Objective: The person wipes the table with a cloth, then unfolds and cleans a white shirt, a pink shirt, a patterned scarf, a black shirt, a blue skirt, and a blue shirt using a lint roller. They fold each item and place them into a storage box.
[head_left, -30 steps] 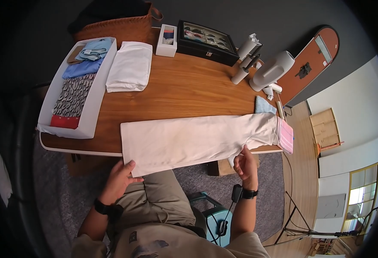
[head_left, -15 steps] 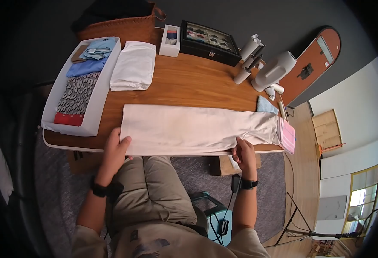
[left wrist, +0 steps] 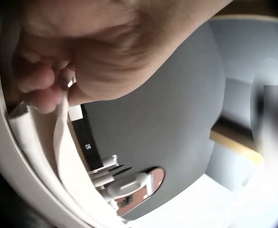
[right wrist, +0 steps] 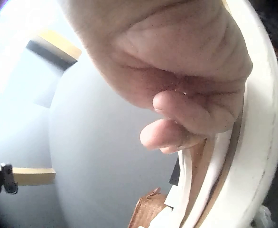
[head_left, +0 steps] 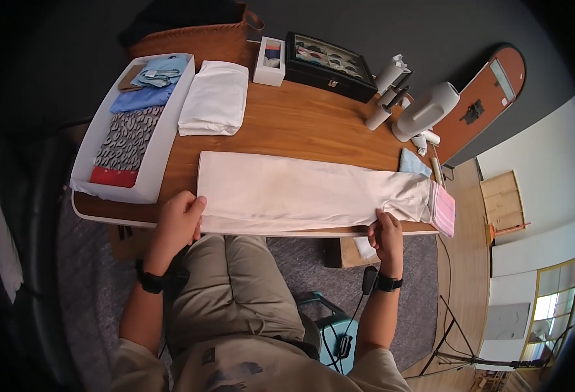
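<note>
A pale pink garment [head_left: 287,193], folded into a long strip like a trouser leg, lies along the table's near edge. Its right end is bunched and finishes in a pink striped part [head_left: 443,209]. At the near left corner, my left hand [head_left: 181,215] pinches the cloth between thumb and fingers. Toward the bunched end, my right hand [head_left: 387,235] grips the near edge with curled fingers. The left wrist view shows layered fabric [left wrist: 60,137] at the left fingertips. In the right wrist view, cloth edges [right wrist: 186,180] run below the curled fingers.
On the wooden table [head_left: 287,124] stand a white box of folded clothes [head_left: 163,157], a folded white cloth [head_left: 215,98], a black display case [head_left: 330,65] and a grey jug [head_left: 424,111]. A light blue cloth [head_left: 415,163] lies behind the garment's right end.
The garment's left end has moved up and away from my body, onto the table. My left hand rose with it, its spread fingers now pinching the corner. My right hand stayed near the bunched part.
</note>
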{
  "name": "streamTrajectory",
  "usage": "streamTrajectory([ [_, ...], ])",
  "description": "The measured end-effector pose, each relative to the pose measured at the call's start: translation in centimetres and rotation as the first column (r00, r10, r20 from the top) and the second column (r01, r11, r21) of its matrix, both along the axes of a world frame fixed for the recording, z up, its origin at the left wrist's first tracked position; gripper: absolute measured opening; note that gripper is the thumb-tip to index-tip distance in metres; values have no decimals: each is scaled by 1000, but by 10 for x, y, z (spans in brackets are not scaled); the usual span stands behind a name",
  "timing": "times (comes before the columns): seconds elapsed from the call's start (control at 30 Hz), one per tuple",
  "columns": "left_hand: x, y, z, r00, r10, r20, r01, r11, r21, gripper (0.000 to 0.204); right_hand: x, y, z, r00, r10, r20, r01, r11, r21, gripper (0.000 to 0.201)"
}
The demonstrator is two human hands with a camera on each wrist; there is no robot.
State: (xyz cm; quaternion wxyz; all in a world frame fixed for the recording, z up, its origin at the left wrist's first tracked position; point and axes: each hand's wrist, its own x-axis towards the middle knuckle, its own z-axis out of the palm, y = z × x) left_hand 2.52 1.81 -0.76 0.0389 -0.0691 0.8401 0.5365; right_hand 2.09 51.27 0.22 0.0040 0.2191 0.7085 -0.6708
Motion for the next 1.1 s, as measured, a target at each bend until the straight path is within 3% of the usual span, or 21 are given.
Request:
streamTrajectory([
  [0.07, 1, 0, 6, 951, -15, 308, -117, 907, 406, 31, -1, -2, 1, 1000, -19, 6, 19, 1000, -9, 29],
  [0.2, 7, -9, -33, 979, -88, 182, 19, 935, 353, 29, -4, 10, -11, 996, -70, -46, 70, 998, -5, 24],
  [0.27, 12, -6, -28, 999, -48, -25, 51, 986, 161, 27, -4, 10, -13, 996, -76, -53, 77, 997, 13, 22],
  [0.4, 15, -3, 0, 993, -93, 76, 94, 996, 0, 30, -5, 15, -19, 994, -75, -84, 63, 989, -136, 15],
  [0.47, 17, 0, 3, 983, -178, -44, 138, 879, -457, 25, -2, 14, -16, 993, -73, -93, 55, 981, -187, 13],
  [0.6, 13, 23, 33, 991, -85, -102, 33, 902, -431, 36, 0, 15, -12, 994, -65, -82, 48, 980, -192, 18],
  [0.67, 2, 26, 36, 928, -295, -227, 131, 831, -541, 62, -2, 22, -14, 993, -74, -96, 54, 979, -194, 20],
  [0.7, -6, 27, 36, 927, -296, -228, 133, 831, -540, 62, -6, 26, -13, 990, -90, -107, 74, 986, -147, 23],
  [0.77, -24, 34, 27, 802, -516, -299, 178, 685, -706, 85, -15, 36, -12, 988, -109, -110, 103, 993, -63, 28],
  [0.8, -31, 37, 20, 797, -521, -305, 181, 687, -703, 85, -18, 40, -14, 987, -117, -115, 111, 992, -58, 28],
  [0.87, -44, 38, 3, 768, -608, -200, 277, 597, -753, 101, -24, 46, -16, 990, -106, -94, 105, 994, -17, 25],
  [1.0, -50, 31, -17, 792, -586, -173, 267, 587, -765, 115, -24, 53, -13, 974, -158, -164, 169, 984, 58, 25],
  [1.1, -51, 28, -19, 823, -560, -96, 316, 593, -741, 126, -31, 78, -24, 982, -147, -118, 152, 988, 36, 33],
])
